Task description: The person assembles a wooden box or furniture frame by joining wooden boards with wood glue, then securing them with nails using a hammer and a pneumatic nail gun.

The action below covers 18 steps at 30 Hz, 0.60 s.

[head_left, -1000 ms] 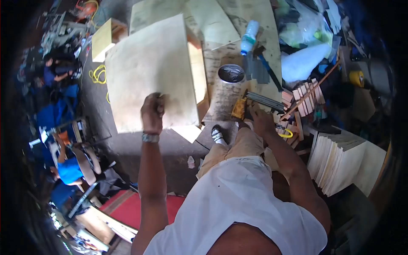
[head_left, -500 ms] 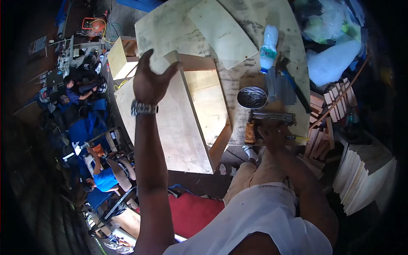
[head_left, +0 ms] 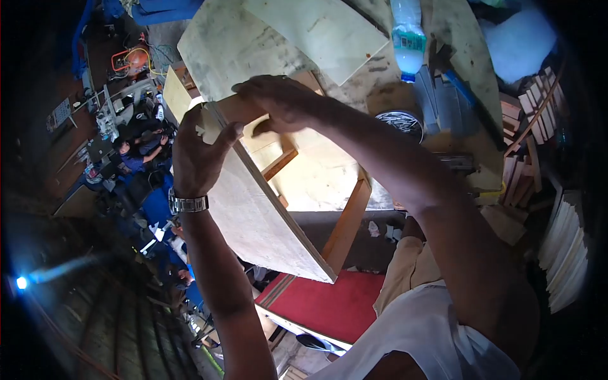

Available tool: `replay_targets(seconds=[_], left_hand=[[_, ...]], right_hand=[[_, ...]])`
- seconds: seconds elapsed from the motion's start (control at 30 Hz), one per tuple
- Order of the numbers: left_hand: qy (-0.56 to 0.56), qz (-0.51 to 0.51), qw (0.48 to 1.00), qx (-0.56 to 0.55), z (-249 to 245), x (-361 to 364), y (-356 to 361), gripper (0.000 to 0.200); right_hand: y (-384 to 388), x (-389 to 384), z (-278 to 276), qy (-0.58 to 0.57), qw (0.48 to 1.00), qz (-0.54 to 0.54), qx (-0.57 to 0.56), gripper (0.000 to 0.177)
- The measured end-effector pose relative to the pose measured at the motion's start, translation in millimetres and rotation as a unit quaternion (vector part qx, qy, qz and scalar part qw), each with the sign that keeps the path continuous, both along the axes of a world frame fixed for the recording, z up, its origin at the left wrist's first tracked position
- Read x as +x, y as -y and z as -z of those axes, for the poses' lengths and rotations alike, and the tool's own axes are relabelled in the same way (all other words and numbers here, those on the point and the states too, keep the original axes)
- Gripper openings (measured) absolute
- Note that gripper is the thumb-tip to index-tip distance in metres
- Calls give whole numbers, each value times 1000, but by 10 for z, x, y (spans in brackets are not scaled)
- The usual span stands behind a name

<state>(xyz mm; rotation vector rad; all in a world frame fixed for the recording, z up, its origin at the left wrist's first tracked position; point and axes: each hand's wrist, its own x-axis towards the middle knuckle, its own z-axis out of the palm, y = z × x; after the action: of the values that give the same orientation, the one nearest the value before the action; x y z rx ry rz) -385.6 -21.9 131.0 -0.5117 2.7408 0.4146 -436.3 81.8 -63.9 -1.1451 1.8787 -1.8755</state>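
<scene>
Apparently at a steadying step, I have the left hand grasping the pale plywood open box near centre, at its eleven-o'clock end, the right hand curled there, closure unclear; any shift would call for two-handed balance.

On the worktable, a board lies left of the bottle; nearer is the tin, nails inside; the hammer lies right of both (wood blocks farther right); the box is left of the tin.
</scene>
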Motion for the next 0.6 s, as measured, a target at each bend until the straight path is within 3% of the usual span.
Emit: replay_targets(seconds=[0.03,0.2,0.3,0.37,0.6], left_hand=[[6,-11,1000,0,-12,-12,-20,60],[20,30,999,-31,-13,40,-31,78],[6,9,1000,27,8,81,-122,77],[-31,28,999,-1,50,125,-151,75],[-41,-9,999,21,83,180,-197,73]], right_hand=[[61,-27,7,16,998,-51,20,74],[-42,45,53,7,1000,-5,-16,66],[-168,86,43,9,1000,10,-17,63],[-243,93,36,16,1000,14,-16,58],[-386,113,60,10,998,26,-54,63]])
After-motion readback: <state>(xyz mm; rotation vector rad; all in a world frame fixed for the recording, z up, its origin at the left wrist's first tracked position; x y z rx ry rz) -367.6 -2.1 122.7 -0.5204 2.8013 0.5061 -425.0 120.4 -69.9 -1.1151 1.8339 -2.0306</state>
